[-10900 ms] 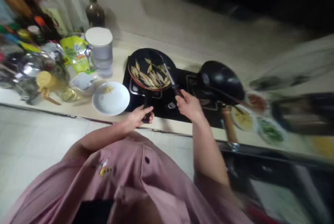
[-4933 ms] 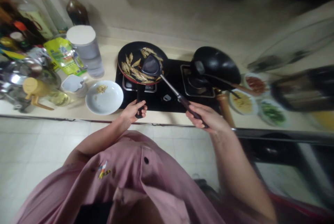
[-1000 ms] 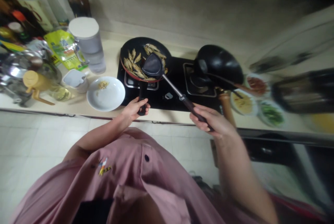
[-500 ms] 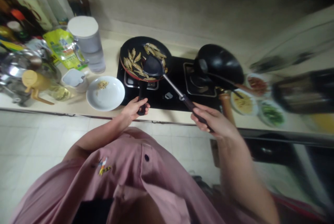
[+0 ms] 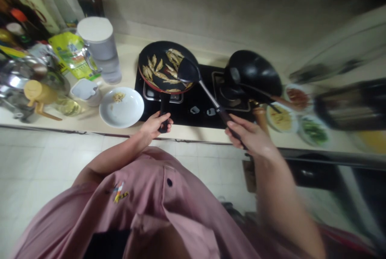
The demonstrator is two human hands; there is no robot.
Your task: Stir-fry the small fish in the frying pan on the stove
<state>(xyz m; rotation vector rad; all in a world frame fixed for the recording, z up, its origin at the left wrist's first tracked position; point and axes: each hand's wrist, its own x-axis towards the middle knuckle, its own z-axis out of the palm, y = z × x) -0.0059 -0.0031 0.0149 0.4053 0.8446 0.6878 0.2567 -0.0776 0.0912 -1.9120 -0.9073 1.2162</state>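
My left hand [image 5: 157, 124] is wrapped round the black handle of a frying pan [image 5: 157, 52], which sits over the left burner of the black gas hob [image 5: 189, 120]. Several small browned fish [image 5: 159, 66] lie spread in the pan, in a loose group on the left and a tighter one at the back right. My right hand [image 5: 245, 134] grips the dark handle of a spatula [image 5: 212, 100] with a metal shaft. Its broad black blade is over the pan's right side, covering some of the fish there.
Right of the pan stands a black wok [image 5: 253, 72]. Beyond it are plates of chopped green vegetable [image 5: 313, 130], yellowish pieces [image 5: 279, 118] and reddish pieces [image 5: 297, 97]. On the left are a white plate [image 5: 120, 116] with minced bits, a lidded pitcher [image 5: 102, 50] and several bottles.
The spatula blade has moved right across the pan, from its middle to its right side, showing more fish. My right hand has shifted slightly right; my left hand stays on the handle.
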